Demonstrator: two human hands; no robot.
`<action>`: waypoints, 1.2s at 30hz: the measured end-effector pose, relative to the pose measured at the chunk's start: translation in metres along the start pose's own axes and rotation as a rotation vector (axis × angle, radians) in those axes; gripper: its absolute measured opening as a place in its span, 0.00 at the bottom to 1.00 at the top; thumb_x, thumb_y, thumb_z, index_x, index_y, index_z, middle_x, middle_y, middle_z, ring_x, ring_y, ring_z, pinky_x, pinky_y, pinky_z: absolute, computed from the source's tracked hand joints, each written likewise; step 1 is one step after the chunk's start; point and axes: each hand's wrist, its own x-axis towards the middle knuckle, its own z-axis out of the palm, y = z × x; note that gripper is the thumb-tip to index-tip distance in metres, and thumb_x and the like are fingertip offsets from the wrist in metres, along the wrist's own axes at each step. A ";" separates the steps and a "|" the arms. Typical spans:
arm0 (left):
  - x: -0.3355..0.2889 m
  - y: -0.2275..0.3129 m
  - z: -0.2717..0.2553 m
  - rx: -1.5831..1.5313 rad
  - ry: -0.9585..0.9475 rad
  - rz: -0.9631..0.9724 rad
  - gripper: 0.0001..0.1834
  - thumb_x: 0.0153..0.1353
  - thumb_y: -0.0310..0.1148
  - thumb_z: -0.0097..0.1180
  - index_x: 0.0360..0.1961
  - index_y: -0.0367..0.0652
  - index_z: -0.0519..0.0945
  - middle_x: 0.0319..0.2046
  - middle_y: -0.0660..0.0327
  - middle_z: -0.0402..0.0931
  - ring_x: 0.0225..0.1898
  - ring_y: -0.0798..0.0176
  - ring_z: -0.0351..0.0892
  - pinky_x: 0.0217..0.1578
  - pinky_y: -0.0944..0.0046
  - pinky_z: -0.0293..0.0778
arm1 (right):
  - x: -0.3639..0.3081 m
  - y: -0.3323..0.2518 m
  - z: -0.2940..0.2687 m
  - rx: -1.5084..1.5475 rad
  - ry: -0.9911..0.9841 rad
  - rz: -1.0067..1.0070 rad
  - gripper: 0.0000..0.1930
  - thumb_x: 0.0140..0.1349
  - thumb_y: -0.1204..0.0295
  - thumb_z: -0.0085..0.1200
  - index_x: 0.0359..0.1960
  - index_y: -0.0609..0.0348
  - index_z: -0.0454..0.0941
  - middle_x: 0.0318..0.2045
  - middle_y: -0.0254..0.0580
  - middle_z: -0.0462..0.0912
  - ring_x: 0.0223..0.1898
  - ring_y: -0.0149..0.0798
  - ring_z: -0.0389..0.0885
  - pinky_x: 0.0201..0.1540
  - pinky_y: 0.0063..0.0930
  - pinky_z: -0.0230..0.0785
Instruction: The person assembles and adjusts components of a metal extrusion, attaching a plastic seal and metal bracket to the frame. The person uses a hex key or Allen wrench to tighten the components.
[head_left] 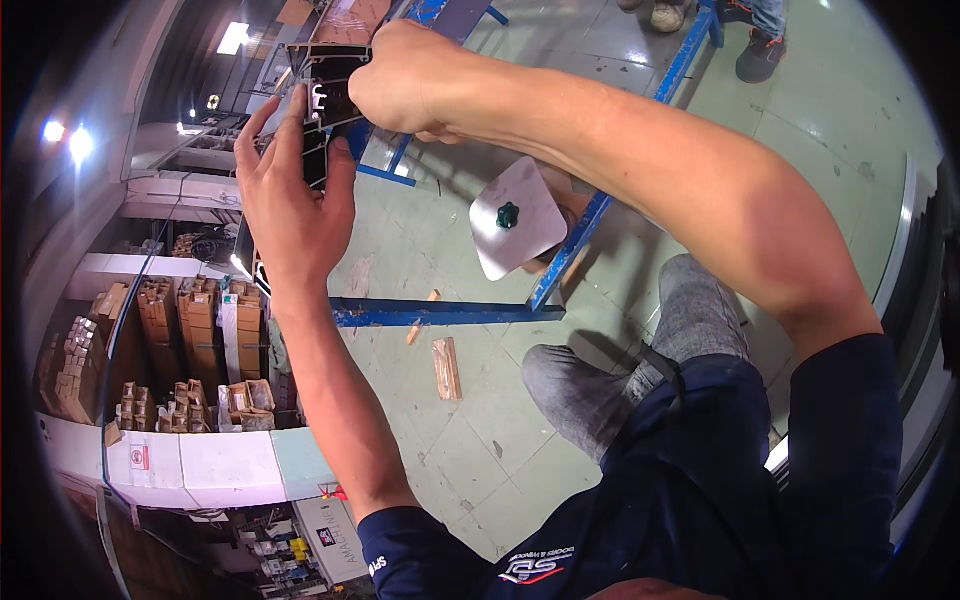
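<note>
At the upper left, a dark metal profile point(337, 92) shows its hollow, ribbed end, with a small pale, bright piece point(318, 100) inside the channel. My left hand point(300, 205) grips this profile from below, thumb on one side and fingers stretched along the other. Against its right side presses my right hand point(398, 85), closed, its fingers curled out of sight. Whatever that hand holds is hidden behind the knuckles. My right forearm reaches across the top of the view.
A blue metal stand point(430, 312) runs below and to the right of my hands. On the floor are a white plate with a green knob point(517, 218) and a wood offcut point(447, 368). Boxed stock point(190, 330) fills shelves at left. Another person's shoe point(761, 55) shows top right.
</note>
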 end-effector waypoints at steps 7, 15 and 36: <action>0.007 0.001 0.005 0.108 0.068 -0.002 0.25 0.69 0.42 0.62 0.60 0.36 0.81 0.34 0.53 0.88 0.61 0.47 0.75 0.60 0.48 0.68 | 0.033 -0.009 -0.010 0.438 -0.259 0.291 0.13 0.66 0.74 0.49 0.20 0.52 0.72 0.15 0.30 0.69 0.10 0.25 0.60 0.12 0.26 0.57; 0.003 -0.002 0.008 0.071 0.138 -0.067 0.23 0.63 0.41 0.67 0.57 0.41 0.85 0.42 0.54 0.87 0.58 0.51 0.77 0.58 0.49 0.69 | 0.033 -0.013 -0.004 0.228 -0.280 0.290 0.16 0.67 0.72 0.46 0.17 0.48 0.68 0.14 0.28 0.67 0.12 0.23 0.57 0.13 0.22 0.50; -0.049 0.090 0.043 -0.645 0.590 -0.787 0.17 0.71 0.31 0.58 0.56 0.33 0.80 0.55 0.49 0.81 0.58 0.53 0.79 0.60 0.52 0.72 | 0.025 0.012 -0.017 0.566 -0.510 0.394 0.10 0.70 0.70 0.39 0.27 0.51 0.65 0.15 0.24 0.57 0.14 0.22 0.49 0.14 0.23 0.41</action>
